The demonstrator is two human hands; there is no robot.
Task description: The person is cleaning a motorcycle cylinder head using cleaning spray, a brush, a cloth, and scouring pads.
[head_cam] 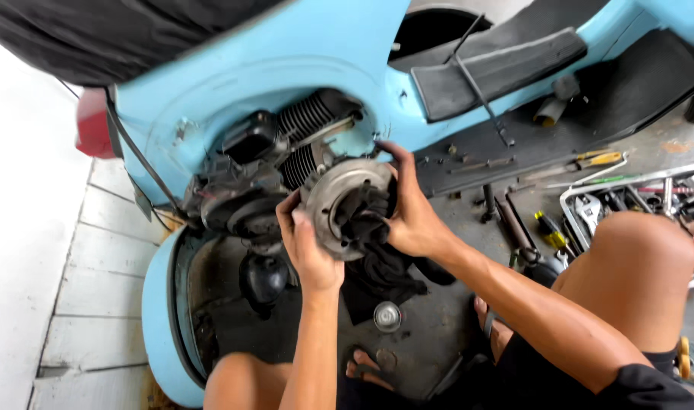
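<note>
Head view: a round metal flywheel (345, 203) sits at the middle of the picture, held just in front of the open engine bay of a light blue scooter (286, 53) that lies on its side. The disc is tilted so its broad open face turns toward the camera and a little to the right; its axis runs from the engine side out toward the person, and the rim stands roughly upright. A black rag (366, 216) is stuffed into the hollow of the flywheel and trails down below it to the floor.

The left hand (309, 247) grasps the flywheel's lower left rim, fingers curled round the edge, thumb on the near side. The right hand (411, 212) holds the right rim, fingers spread over the top right edge and palm pressed against the rag; it is closed on the disc and the cloth together.

Just left of the flywheel and above it are the finned black cylinder (305, 129) and dark engine housing (237, 197). Below the flywheel, on the grey floor, lies a small round metal cap (386, 316), near the person's sandalled foot (366, 368). Well right of the flywheel, a white tray of tools (643, 199) stands beyond the person's bare knee (635, 258); a yellow-handled screwdriver (601, 159) lies near its upper edge.
</note>
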